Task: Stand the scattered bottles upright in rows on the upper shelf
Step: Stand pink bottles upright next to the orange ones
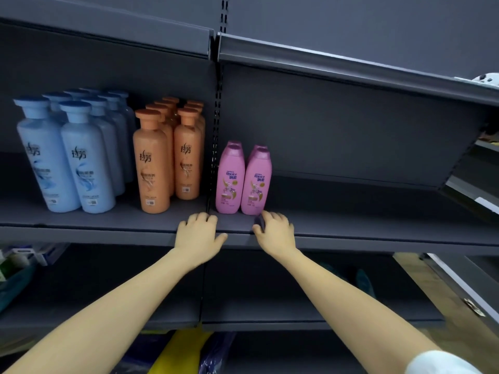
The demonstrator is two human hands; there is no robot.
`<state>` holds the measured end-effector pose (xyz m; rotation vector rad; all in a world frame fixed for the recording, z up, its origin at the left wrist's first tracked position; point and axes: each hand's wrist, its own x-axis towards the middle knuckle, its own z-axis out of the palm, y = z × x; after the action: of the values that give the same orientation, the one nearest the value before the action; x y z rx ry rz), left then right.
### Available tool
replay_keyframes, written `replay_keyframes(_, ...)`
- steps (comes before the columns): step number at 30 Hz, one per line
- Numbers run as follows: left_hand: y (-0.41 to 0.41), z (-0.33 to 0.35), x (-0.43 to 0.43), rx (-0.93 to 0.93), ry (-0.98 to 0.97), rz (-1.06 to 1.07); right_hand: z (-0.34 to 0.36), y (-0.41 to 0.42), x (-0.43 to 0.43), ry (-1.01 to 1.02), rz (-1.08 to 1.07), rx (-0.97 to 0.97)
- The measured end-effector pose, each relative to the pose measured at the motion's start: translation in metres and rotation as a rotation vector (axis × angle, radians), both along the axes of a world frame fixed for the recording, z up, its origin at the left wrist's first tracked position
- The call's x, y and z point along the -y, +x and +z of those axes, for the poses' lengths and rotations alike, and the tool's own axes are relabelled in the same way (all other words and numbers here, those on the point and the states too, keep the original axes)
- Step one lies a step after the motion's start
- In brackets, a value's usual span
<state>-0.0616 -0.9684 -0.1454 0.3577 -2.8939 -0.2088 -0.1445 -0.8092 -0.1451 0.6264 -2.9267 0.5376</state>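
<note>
Pink bottles (243,179) stand upright in two short rows at the left end of the right shelf section (351,220). Left of the divider, orange bottles (167,157) and pale blue bottles (67,157) stand upright in rows. My left hand (198,233) rests on the shelf's front edge just below the divider, fingers loosely curled, holding nothing. My right hand (274,230) lies on the edge in front of the right pink bottle, fingers bent on the shelf surface and empty.
A dark shelf (324,55) overhangs above. The right shelf section stretches bare to the right of the pink bottles. Teal objects (364,282) lie on the lower shelf. Yellow and purple packages (183,352) sit at the bottom, and a basket (13,282) at the lower left.
</note>
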Motion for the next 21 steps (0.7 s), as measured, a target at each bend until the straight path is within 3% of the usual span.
replay_keyframes(5,0.022,-0.011,-0.015,-0.068,-0.002,-0.091,-0.014,0.034,0.0,0.032,0.182,-0.075)
replay_keyframes(11,0.051,-0.034,-0.024,-0.011,-0.003,-0.103,-0.043,0.069,0.003,0.057,0.273,-0.068)
replay_keyframes(21,0.088,-0.092,-0.01,0.171,0.066,0.018,-0.099,0.097,0.002,0.231,0.302,0.156)
